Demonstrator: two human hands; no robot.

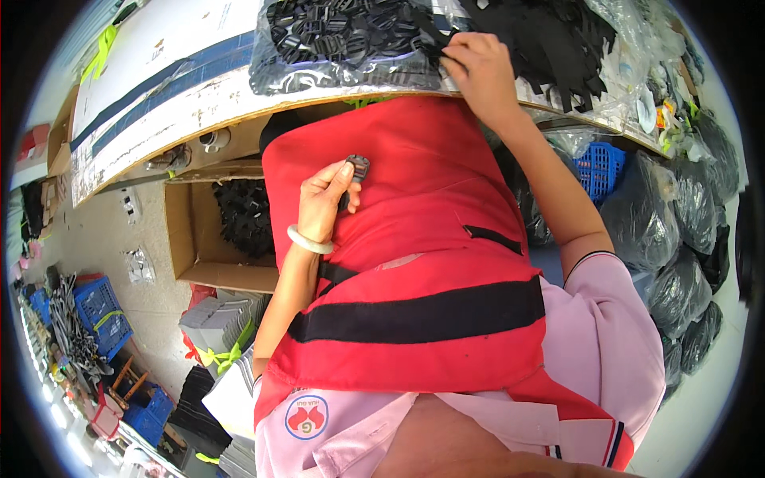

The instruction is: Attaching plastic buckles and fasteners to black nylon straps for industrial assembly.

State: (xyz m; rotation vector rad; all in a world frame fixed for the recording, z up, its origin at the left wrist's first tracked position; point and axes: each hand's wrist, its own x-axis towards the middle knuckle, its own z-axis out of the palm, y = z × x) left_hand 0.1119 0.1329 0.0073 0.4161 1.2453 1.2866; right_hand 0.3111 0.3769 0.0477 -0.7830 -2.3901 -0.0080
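We see a red apron (pixel 414 239) crossed by a black band, worn over a pale pink shirt (pixel 606 350). The left hand (pixel 323 203) wears a white bangle (pixel 309 241) and holds a dark grey buckle (pixel 358 169). Far ahead, black plastic pieces (pixel 351 36) fill a clear bag; at the left, blue crates (pixel 100 307) sit by a brown cardboard box (pixel 191 239).

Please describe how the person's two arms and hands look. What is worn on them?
Both forearms are bare, and no gloves are worn. The left hand has a pale, smooth bangle round its wrist. The right hand wears nothing; that arm ends in a short pink sleeve with dark trim.
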